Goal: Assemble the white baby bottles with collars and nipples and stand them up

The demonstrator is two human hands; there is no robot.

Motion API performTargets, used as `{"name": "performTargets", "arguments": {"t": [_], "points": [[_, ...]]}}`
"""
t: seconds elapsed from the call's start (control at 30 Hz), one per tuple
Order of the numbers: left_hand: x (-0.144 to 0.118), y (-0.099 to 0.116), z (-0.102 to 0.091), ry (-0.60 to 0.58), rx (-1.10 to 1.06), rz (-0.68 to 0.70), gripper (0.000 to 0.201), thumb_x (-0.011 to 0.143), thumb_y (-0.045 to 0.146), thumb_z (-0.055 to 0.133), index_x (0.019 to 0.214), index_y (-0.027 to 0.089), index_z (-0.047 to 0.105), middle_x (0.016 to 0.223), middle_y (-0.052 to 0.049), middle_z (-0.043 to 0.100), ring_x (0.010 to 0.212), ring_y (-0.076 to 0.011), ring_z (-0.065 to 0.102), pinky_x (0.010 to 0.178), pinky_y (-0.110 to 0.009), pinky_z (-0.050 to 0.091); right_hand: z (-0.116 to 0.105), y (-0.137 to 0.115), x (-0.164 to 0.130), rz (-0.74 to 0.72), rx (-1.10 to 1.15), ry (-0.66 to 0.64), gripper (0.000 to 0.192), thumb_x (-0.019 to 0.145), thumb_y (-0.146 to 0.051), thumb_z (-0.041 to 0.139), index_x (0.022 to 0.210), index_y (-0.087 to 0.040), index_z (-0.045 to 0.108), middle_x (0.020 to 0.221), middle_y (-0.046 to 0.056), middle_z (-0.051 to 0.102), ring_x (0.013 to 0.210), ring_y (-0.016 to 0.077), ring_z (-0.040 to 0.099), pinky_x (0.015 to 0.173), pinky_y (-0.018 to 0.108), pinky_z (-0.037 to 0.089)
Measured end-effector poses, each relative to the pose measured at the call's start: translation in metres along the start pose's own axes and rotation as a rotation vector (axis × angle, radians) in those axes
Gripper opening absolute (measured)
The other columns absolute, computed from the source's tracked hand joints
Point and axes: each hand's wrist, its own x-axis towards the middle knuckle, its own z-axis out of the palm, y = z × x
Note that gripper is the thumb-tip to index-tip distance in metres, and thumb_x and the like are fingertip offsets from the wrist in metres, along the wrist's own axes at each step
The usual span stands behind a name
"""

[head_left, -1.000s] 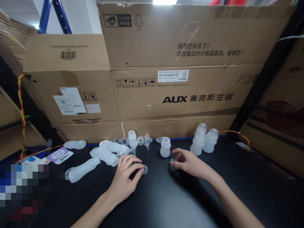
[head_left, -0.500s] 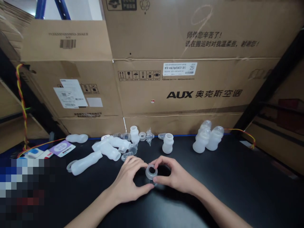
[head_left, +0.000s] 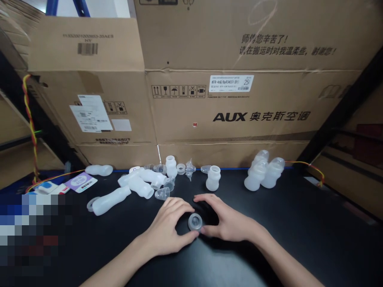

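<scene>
A small translucent ring-shaped plastic part (head_left: 195, 222) sits low over the black tabletop (head_left: 299, 239), pinched between both hands. My left hand (head_left: 167, 231) holds its left side with thumb and fingers. My right hand (head_left: 224, 221) grips its right side, thumb beneath. Behind the hands lie several frosted white bottles: one lying on its side (head_left: 110, 200) at the left, a short one standing upright (head_left: 213, 178) in the middle, and a cluster of capped ones (head_left: 263, 174) at the right.
Small clear caps and valves (head_left: 179, 169) are scattered along the back of the table. Large cardboard boxes (head_left: 227, 111) form a wall right behind. A purple leaflet (head_left: 81, 181) and twisted red-yellow wire (head_left: 31, 131) are at the left. A black post (head_left: 338, 119) leans at right.
My hands came together from apart on the table, each bringing a piece. They lifted the ring between them and have now lowered it toward the tabletop.
</scene>
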Motion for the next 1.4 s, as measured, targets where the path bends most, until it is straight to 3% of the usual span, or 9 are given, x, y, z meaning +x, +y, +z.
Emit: {"name": "performTargets", "arguments": {"t": [0.1,0.2,0.3,0.5,1.0,1.13,1.23,1.3,1.4], "points": [[0.002,0.001,0.001,-0.005,0.018,-0.023,0.043,0.077,0.03,0.084,0.117,0.026,0.069,0.117,-0.006,0.072,0.11,-0.0289,0.064,0.097,-0.048,0.049,-0.002,-0.006,0.002,-0.082,-0.001,0.029,0.037,0.085,-0.024,0.08,0.12,-0.026,0.068,0.127,0.005,0.063,0.121,0.0234,0.058,0.111,0.043,0.045],[0.004,0.004,0.001,-0.013,0.036,-0.027,0.029,0.08,0.029,0.08,0.108,0.028,0.073,0.115,-0.003,0.072,0.109,-0.0269,0.064,0.096,-0.046,0.05,0.002,-0.009,0.005,-0.094,-0.065,0.053,0.019,0.087,-0.029,0.08,0.105,-0.027,0.075,0.11,0.003,0.064,0.107,0.0216,0.06,0.101,0.039,0.049],[0.003,0.004,0.001,0.012,0.051,-0.013,0.022,0.081,0.028,0.08,0.102,0.027,0.075,0.112,-0.003,0.073,0.107,-0.0264,0.065,0.094,-0.044,0.051,0.008,-0.009,0.006,-0.093,-0.173,0.048,0.018,0.089,-0.033,0.08,0.107,-0.029,0.078,0.103,0.003,0.063,0.099,0.0216,0.059,0.094,0.038,0.05],[0.001,-0.002,0.002,0.014,0.07,-0.003,0.029,0.076,0.03,0.086,0.103,0.028,0.077,0.118,-0.005,0.073,0.114,-0.0308,0.063,0.099,-0.051,0.051,0.016,-0.007,0.009,-0.137,-0.236,0.065,0.01,0.097,-0.031,0.071,0.101,-0.028,0.08,0.093,0.002,0.065,0.089,0.0197,0.058,0.083,0.033,0.047],[0.002,-0.009,-0.001,-0.056,0.11,-0.023,0.035,0.079,0.03,0.083,0.113,0.036,0.078,0.12,-0.002,0.071,0.137,-0.0363,0.05,0.116,-0.062,0.039,0.044,-0.001,0.017,-0.268,-0.128,0.368,0.012,0.094,-0.014,0.061,0.09,-0.022,0.069,0.087,0.003,0.062,0.081,0.019,0.057,0.075,0.035,0.045],[0.001,-0.013,-0.001,-0.039,0.114,-0.041,0.042,0.085,0.028,0.077,0.127,0.032,0.072,0.134,-0.006,0.065,0.138,-0.0354,0.05,0.115,-0.061,0.042,0.039,-0.002,0.02,-0.245,-0.132,0.385,0.01,0.096,-0.019,0.062,0.092,-0.022,0.071,0.087,0.003,0.063,0.08,0.0184,0.058,0.075,0.035,0.046],[-0.001,-0.015,0.0,-0.02,0.104,-0.061,0.065,0.084,0.032,0.079,0.145,0.029,0.058,0.149,-0.011,0.055,0.142,-0.0364,0.047,0.117,-0.062,0.042,0.026,-0.006,0.022,-0.237,-0.044,0.47,0.011,0.099,-0.023,0.062,0.097,-0.022,0.073,0.087,0.003,0.062,0.079,0.0175,0.061,0.075,0.032,0.05],[-0.003,-0.017,0.002,-0.029,0.094,-0.078,0.079,0.083,0.035,0.08,0.154,0.027,0.047,0.156,-0.013,0.048,0.145,-0.0366,0.043,0.119,-0.061,0.042,0.011,-0.01,0.024,-0.26,-0.045,0.567,0.011,0.099,-0.026,0.064,0.096,-0.022,0.073,0.087,0.003,0.064,0.08,0.0179,0.062,0.075,0.032,0.051],[-0.006,-0.021,0.004,-0.058,0.092,-0.09,0.078,0.087,0.034,0.076,0.157,0.027,0.042,0.159,-0.013,0.046,0.15,-0.0359,0.039,0.121,-0.06,0.042,-0.023,-0.019,0.032,-0.277,-0.108,0.786,0.013,0.098,-0.029,0.067,0.09,-0.022,0.074,0.085,0.003,0.066,0.079,0.0188,0.063,0.075,0.033,0.051]]}}
